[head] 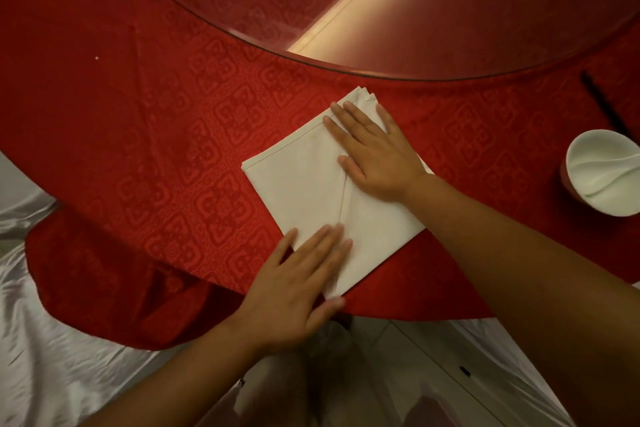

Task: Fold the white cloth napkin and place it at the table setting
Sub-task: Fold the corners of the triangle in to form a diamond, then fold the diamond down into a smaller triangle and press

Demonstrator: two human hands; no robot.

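A white cloth napkin [301, 184] lies folded into a flat diamond-like shape on the red patterned tablecloth [156, 149], near the table's front edge. A hemmed fold line runs down its middle. My right hand [377, 156] lies flat on the napkin's upper right part, fingers spread toward its far corner. My left hand [298, 284] presses flat on the napkin's near corner at the table edge, fingers apart. Neither hand grips the cloth.
A round glass turntable [346, 10] covers the table's far middle. A white bowl with a white spoon [606, 173] stands at the right edge, and dark chopsticks [602, 100] lie beyond it. Silvery satin chair covers [52, 357] sit below the table on both sides.
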